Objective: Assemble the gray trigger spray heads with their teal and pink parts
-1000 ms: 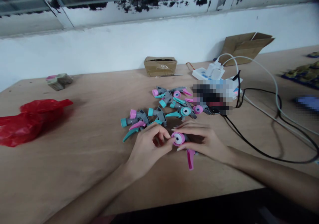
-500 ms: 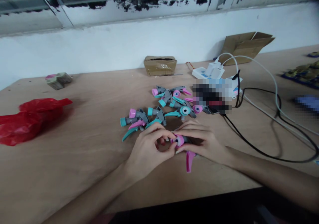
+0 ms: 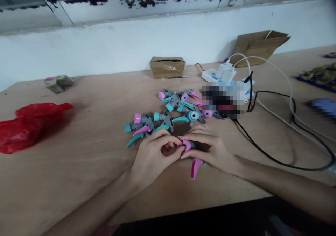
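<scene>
My right hand is wrapped round a grey spray-trigger head with a pink collar; its pink lever hangs below my fingers. My left hand is closed, with thumb and fingertips pinched against that pink collar from the left. Both hands rest low over the wooden table. Just beyond them lies a heap of several more trigger heads, grey with pink or teal parts, and a pair further left.
A red plastic bag lies at the far left. Small cardboard boxes stand against the wall. A white power strip with white and black cables trails over the right side. The near table edge runs below my forearms.
The collar's open face, turned toward me a second ago, is now covered by my left fingers. The pink lever has swung slightly left. The view has drifted a little.
</scene>
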{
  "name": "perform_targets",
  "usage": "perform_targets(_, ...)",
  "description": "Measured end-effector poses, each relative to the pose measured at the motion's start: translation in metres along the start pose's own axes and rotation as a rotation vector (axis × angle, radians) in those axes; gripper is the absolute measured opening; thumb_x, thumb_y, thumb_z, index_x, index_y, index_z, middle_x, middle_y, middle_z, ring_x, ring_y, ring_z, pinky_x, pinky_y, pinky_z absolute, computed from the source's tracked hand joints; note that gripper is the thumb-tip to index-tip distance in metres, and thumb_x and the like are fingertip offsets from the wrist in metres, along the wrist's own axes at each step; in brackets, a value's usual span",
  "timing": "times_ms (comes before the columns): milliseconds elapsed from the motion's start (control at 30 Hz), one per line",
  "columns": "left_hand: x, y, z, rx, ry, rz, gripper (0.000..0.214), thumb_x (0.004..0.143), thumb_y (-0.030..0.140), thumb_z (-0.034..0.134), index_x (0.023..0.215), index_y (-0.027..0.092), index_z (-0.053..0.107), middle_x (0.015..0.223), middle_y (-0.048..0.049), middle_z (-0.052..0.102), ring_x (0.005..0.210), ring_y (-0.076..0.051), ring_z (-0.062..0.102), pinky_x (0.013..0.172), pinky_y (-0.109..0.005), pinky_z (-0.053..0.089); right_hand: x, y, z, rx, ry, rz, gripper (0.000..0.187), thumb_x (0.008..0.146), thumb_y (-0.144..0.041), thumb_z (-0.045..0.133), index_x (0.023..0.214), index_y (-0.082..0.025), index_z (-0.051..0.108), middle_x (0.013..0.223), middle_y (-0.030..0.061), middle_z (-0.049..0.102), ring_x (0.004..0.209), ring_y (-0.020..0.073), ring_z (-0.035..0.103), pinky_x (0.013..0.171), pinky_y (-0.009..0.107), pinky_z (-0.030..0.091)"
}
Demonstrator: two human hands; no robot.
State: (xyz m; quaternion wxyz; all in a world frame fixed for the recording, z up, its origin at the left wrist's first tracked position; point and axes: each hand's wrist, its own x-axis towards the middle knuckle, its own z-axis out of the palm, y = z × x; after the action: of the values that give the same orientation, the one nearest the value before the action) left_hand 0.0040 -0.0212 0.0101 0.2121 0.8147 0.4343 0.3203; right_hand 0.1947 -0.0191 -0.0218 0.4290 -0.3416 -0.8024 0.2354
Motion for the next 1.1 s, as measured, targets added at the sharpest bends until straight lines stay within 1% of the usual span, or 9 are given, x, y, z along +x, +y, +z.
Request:
perform_targets(167,0.004,-0.003,-0.006,-0.124,-0.141,-0.052,0.008,0.075,0.027,0.064,0.078,0.02,0.067,0.07,0.0014,0.055,0.06,-0.009,0.052,0.052,-0.019,0.041,0.002,-0.002,-0.004,-0.038,-0.012,-0.092,0.037,0.071,-0.034,0.069,0.105,-0.023,0.06,0.086,0.0011,0.067,0.084,0.0156,0.059,0.081,0.037,0.042)
perform_targets(267,0.004,-0.004,-0.007,-0.139,-0.164,-0.059,0.006,0.074,0.023,0.064,0.079,0.02,0.066,0.071,0.0014,0.055,0.06,-0.009,0.051,0.051,-0.019,0.04,0.002,-0.002,-0.004,-0.072,-0.021,-0.113,0.037,0.072,-0.036,0.067,0.106,-0.024,0.059,0.087,0.0006,0.067,0.084,0.0153,0.059,0.082,0.037,0.041)
perform_targets(500,0.002,-0.006,0.004,-0.051,-0.046,0.008,0.005,0.074,0.021,0.063,0.072,0.017,0.061,0.064,0.003,0.051,0.056,-0.008,0.048,0.049,-0.019,0.038,0.004,0.001,-0.003,-0.109,-0.008,-0.108,0.033,0.073,-0.036,0.066,0.104,-0.024,0.06,0.082,0.0,0.066,0.082,0.0152,0.06,0.083,0.037,0.041)
perform_targets(700,-0.012,-0.004,-0.001,-0.063,0.224,0.174,0.005,0.08,0.016,0.057,0.075,0.017,0.056,0.062,0.0028,0.05,0.056,-0.009,0.047,0.053,-0.021,0.039,0.011,-0.008,-0.004,-0.095,0.033,-0.06,0.035,0.075,-0.033,0.065,0.107,-0.023,0.058,0.096,0.0034,0.066,0.091,0.0173,0.058,0.084,0.038,0.042)
perform_targets(800,-0.017,-0.006,-0.006,-0.095,0.28,0.211,0.017,0.084,0.015,0.047,0.068,0.017,0.054,0.058,0.0013,0.05,0.057,-0.011,0.049,0.055,-0.024,0.04,0.024,-0.014,-0.008,-0.14,0.042,-0.043,0.031,0.076,-0.034,0.063,0.105,-0.022,0.059,0.096,0.0038,0.066,0.092,0.0173,0.057,0.084,0.037,0.043)
perform_targets(867,-0.021,-0.006,-0.006,-0.085,0.23,0.253,0.026,0.085,0.016,0.041,0.062,0.017,0.051,0.054,0.0004,0.048,0.054,-0.012,0.048,0.053,-0.025,0.039,0.04,-0.017,-0.009,-0.189,0.027,-0.052,0.03,0.077,-0.035,0.062,0.104,-0.021,0.06,0.094,0.003,0.066,0.092,0.0169,0.057,0.086,0.036,0.042)
perform_targets(967,-0.027,-0.003,0.003,-0.036,0.085,0.388,0.031,0.084,0.018,0.037,0.055,0.017,0.048,0.049,0.0001,0.046,0.046,-0.011,0.043,0.045,-0.024,0.035,0.073,-0.019,-0.006,-0.215,0.022,-0.077,0.029,0.078,-0.038,0.06,0.1,-0.02,0.062,0.093,0.0023,0.067,0.092,0.016,0.058,0.085,0.034,0.043)
perform_targets(1033,-0.03,0.0,0.01,-0.02,0.03,0.498,0.028,0.082,0.022,0.04,0.055,0.017,0.049,0.047,0.001,0.044,0.043,-0.01,0.038,0.042,-0.024,0.031,0.095,-0.016,0.004,-0.202,0.054,-0.102,0.03,0.077,-0.041,0.059,0.098,-0.019,0.062,0.094,0.0028,0.067,0.091,0.0155,0.059,0.083,0.031,0.044)
perform_targets(1100,-0.032,0.003,0.014,-0.013,0.004,0.552,0.024,0.079,0.024,0.044,0.056,0.017,0.05,0.047,0.0021,0.042,0.042,-0.009,0.035,0.04,-0.024,0.029,0.112,-0.011,0.018,-0.235,0.029,-0.086,0.035,0.078,-0.044,0.057,0.102,-0.019,0.062,0.102,0.0046,0.065,0.098,0.0168,0.058,0.089,0.032,0.042)
